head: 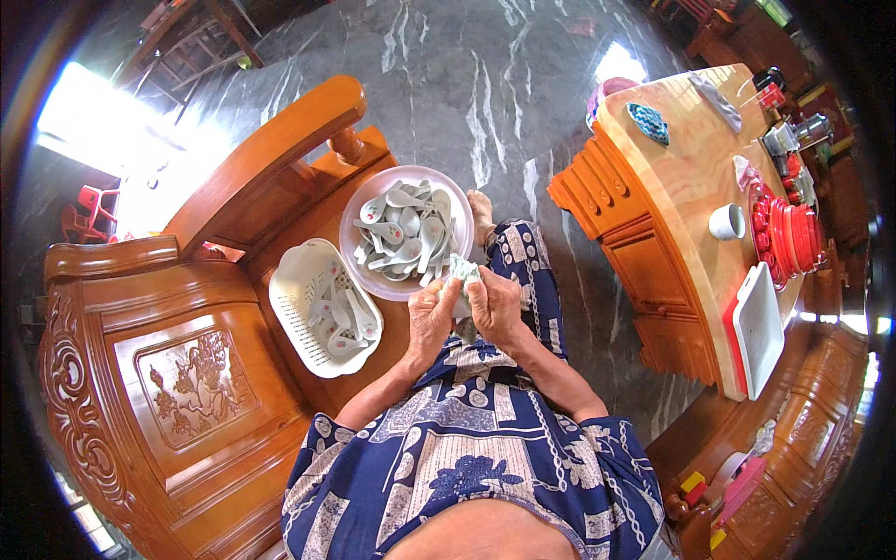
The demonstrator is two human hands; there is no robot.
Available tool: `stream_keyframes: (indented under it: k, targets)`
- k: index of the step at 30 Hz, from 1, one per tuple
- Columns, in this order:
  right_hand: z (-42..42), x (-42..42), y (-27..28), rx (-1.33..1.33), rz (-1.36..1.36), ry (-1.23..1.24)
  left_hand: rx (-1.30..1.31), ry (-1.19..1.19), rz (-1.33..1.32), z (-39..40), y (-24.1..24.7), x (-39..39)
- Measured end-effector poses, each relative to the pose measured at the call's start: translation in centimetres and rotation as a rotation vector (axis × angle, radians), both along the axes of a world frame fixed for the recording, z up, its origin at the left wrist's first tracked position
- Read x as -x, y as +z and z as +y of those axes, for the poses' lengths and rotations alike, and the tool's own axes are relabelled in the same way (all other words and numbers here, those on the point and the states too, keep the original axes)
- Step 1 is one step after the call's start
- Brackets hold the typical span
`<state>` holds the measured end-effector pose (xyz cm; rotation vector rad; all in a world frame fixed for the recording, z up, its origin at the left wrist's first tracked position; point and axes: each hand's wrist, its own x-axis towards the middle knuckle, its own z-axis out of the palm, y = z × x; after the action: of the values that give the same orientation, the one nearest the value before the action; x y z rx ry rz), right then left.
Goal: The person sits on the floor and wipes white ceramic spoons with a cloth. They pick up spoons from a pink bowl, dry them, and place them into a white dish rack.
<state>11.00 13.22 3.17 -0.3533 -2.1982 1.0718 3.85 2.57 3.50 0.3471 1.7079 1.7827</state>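
Note:
My left hand (pixel 432 311) and my right hand (pixel 495 302) meet in front of my lap, thumbs close together. Both pinch a crumpled pale green cloth (pixel 463 268). Whether the cloth wraps anything cannot be made out. Just beyond my left hand sits a round pale plastic basin (pixel 357 273) heaped with white ceramic soup spoons (pixel 406 227), some with floral decoration. Left of it, a white slotted plastic basket (pixel 290 290) holds several similar spoons (pixel 343 315). Basin and basket rest side by side on the seat of a carved wooden bench (pixel 322 245).
On the right stands a wooden cabinet table with a stone-like top (pixel 689 168). It bears a white cup (pixel 728 222), stacked red dishes (pixel 791 234), a white tray (pixel 759 336) and a blue patterned cloth (pixel 648 123). The bench's armrest (pixel 280 154) rises at the far left.

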Motion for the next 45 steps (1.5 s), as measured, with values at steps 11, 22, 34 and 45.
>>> stream_keyframes:
  k: [11, 22, 34, 45]
  targets:
    - [1.5, 0.5, 0.1, 0.156, 0.081, -0.087, -0.197, 0.087, -0.051, -2.0, -0.2, 1.2]
    - [-0.7, 0.9, 0.2, 0.636, -0.098, 0.07, 0.082, -0.107, 0.73, -2.2, 1.1, 0.5]
    - [1.0, -0.4, -2.3, 0.409, -0.279, 0.038, 0.063, -0.065, 0.427, -3.4, 1.5, 1.1]
    - [3.6, -2.0, 3.9, 1.079, 0.113, 0.288, -0.051, 0.123, -0.179, -4.0, -3.1, 1.4]
